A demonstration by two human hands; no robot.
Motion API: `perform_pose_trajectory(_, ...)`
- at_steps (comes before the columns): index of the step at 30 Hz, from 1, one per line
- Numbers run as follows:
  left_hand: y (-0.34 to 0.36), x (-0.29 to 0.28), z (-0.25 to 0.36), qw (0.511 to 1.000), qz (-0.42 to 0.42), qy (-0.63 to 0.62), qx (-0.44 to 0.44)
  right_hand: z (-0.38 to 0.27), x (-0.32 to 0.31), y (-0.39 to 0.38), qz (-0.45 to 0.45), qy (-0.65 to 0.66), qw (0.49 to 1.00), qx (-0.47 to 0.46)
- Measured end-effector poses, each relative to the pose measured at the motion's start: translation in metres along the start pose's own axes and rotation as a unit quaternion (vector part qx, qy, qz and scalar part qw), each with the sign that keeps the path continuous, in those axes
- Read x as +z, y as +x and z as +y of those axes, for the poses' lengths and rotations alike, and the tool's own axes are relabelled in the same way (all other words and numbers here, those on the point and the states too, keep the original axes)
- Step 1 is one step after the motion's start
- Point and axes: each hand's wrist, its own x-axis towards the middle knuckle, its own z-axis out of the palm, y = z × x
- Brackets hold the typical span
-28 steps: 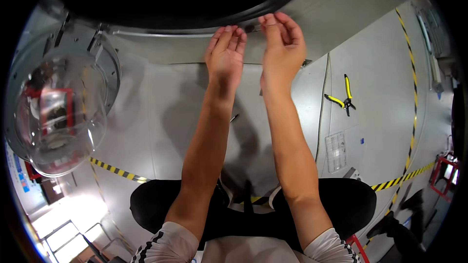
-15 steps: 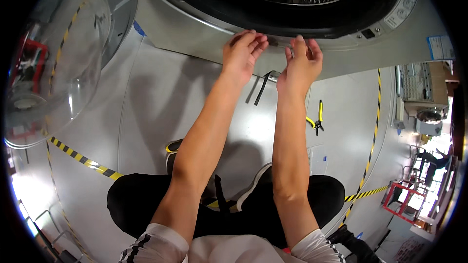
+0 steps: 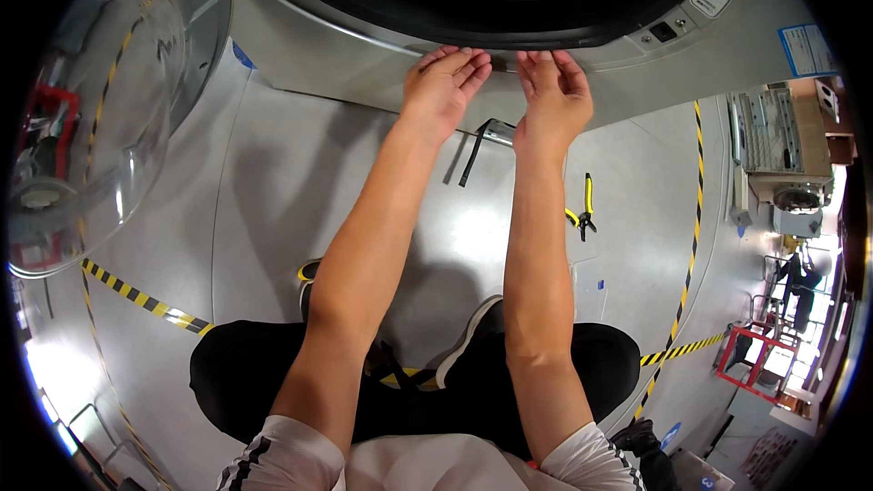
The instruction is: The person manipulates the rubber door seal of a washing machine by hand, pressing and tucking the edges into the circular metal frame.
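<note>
fingers [image 3: 468,62] of both hands touch door gasket [image 3: 509,32].

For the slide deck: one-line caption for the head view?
Seated person presses left hand and right hand to the washing machine's door rim; yellow pliers lie on the floor.

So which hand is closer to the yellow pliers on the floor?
Right. The right hand is up on the washer's rim, more or less above the yellow pliers; the left hand is beside it, farther over.

yellow pliers [image 3: 583,210] on grey floor [image 3: 273,200]
</note>
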Motion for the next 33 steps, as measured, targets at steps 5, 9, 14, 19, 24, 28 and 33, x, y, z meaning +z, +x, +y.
perform_pose_trajectory(5, 0.006, -0.005, -0.005, 1.0, -0.014, -0.013, -0.017, -0.002, -0.001, 0.002, -0.008, 0.005, 1.0, 0.002)
perform_pose_trajectory(9, 0.004, -0.003, -0.009, 1.0, -0.027, -0.011, 0.001, 0.0, -0.004, 0.006, -0.013, -0.022, 1.0, -0.014)
perform_pose_trajectory(14, 0.001, -0.001, -0.013, 0.999, -0.015, -0.024, 0.026, -0.001, -0.007, 0.009, -0.026, -0.047, 0.998, -0.03)
perform_pose_trajectory(19, 0.004, -0.002, -0.019, 0.999, -0.018, -0.018, 0.035, 0.002, -0.009, 0.015, -0.037, -0.051, 0.997, -0.047)
perform_pose_trajectory(24, 0.005, -0.001, -0.02, 0.999, 0.0, -0.005, 0.041, 0.007, -0.012, 0.016, -0.019, -0.055, 0.997, -0.05)
perform_pose_trajectory(28, 0.005, -0.001, -0.019, 0.999, 0.006, 0.003, 0.038, 0.011, -0.014, 0.017, -0.005, -0.139, 0.987, -0.078)
perform_pose_trajectory(33, 0.005, 0.001, -0.022, 0.999, 0.007, -0.002, 0.038, 0.012, -0.014, 0.017, 0.006, -0.182, 0.976, -0.115)
